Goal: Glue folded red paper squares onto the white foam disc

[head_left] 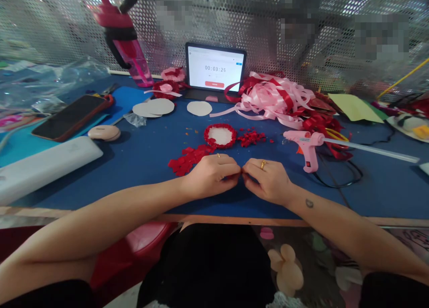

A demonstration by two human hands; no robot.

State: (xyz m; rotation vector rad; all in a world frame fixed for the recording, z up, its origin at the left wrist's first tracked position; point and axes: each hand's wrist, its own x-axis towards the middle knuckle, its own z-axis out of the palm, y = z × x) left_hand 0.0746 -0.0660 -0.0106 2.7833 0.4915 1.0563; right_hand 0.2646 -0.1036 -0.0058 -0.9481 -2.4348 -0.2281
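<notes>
My left hand [212, 174] and my right hand [266, 178] meet at the fingertips over the blue table. Both are closed in a pinch, and whatever lies between the fingers is too small or hidden to make out. Just beyond them sits a white disc [220, 136] edged with a ring of red ruffled pieces [231, 143]. Flat red ribbon pieces [189, 159] are spread beside my left hand, partly behind it. A heap of small folded red pieces [250, 137] lies right of the disc. Right of my right hand, a pink glue gun [306, 147] rests on its side with a long glue stick [372, 149] in it.
Plain white discs [199, 108] lie farther back, before a tablet [215, 66] showing a timer. Pink and red ribbons [275, 95] are heaped behind the glue gun. At left are a phone [70, 116], a long white case [50, 165] and a pink bottle [129, 53].
</notes>
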